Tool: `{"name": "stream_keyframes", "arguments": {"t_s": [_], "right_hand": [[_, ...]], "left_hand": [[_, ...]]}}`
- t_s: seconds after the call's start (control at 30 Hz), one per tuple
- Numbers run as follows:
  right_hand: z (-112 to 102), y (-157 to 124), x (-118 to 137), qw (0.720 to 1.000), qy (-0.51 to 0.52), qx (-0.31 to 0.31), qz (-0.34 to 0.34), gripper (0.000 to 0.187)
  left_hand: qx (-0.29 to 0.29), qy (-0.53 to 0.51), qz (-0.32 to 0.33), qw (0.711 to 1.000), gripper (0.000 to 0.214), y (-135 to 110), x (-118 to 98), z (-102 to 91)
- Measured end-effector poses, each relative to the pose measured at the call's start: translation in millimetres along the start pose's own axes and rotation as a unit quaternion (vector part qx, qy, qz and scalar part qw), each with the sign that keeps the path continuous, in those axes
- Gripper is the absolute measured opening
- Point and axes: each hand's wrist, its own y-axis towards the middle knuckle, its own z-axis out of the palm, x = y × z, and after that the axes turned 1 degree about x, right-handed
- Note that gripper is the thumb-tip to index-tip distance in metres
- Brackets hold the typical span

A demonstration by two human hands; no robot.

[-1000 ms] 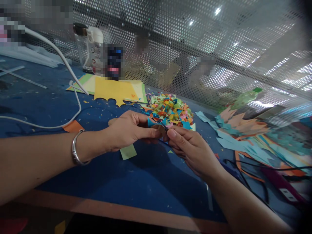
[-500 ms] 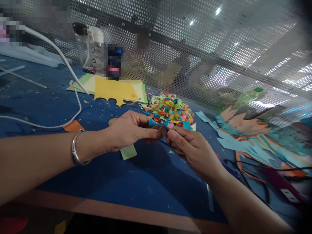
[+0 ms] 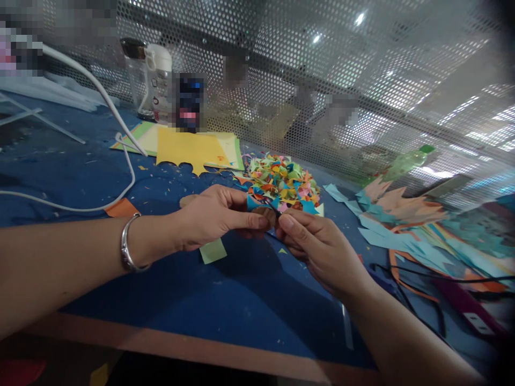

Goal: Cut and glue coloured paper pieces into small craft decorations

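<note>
Between the thumb and fingers of my left hand [image 3: 219, 217] is a tan rounded piece [image 3: 266, 217], mostly covered by the hand; its material is unclear. Facing it, my right hand [image 3: 308, 238] pinches a thin dark tool [image 3: 277, 212] whose tip reaches to the tan piece. Too little of the tool shows to tell its kind. Just beyond both hands lies a heap of small colourful paper scraps [image 3: 285, 179]. Blue scraps [image 3: 309, 206] lie at its near edge. Below my left hand is a pale green paper piece [image 3: 213, 251].
Yellow paper [image 3: 189, 147] with a cut edge lies on stacked sheets. Behind stand bottles [image 3: 159, 88] and a phone [image 3: 190, 102]. A white cable [image 3: 80, 208] crosses the left. Cut paper strips [image 3: 406, 241], black cords and a purple power strip [image 3: 469, 311] occupy the right.
The dark tool and my right fingertips have shifted very slightly to the right. A little more of the tan piece shows. My left hand stays nearly in place.
</note>
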Motion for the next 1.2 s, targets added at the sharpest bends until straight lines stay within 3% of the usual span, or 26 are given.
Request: {"name": "stream_keyframes", "arguments": {"t_s": [0.33, 0.87, 1.2], "right_hand": [[1.2, 0.7, 0.3, 1.000, 0.012, -0.011, 0.009, 0.044], [-4.4, 2.3, 2.1, 0.995, -0.089, -0.001, -0.035, 0.045], [-4.9, 2.1, 0.5, 0.993, -0.104, -0.005, -0.047, 0.045]], "left_hand": [[-0.011, -0.016, -0.017, 1.000, 0.005, 0.3, -0.8, 2.5], [-0.014, 0.072, 0.014, 0.997, 0.013, 1.3, 1.4, -3.7], [-0.003, 0.048, 0.003, 0.999, 0.010, 2.9, 0.9, -4.8]]}}
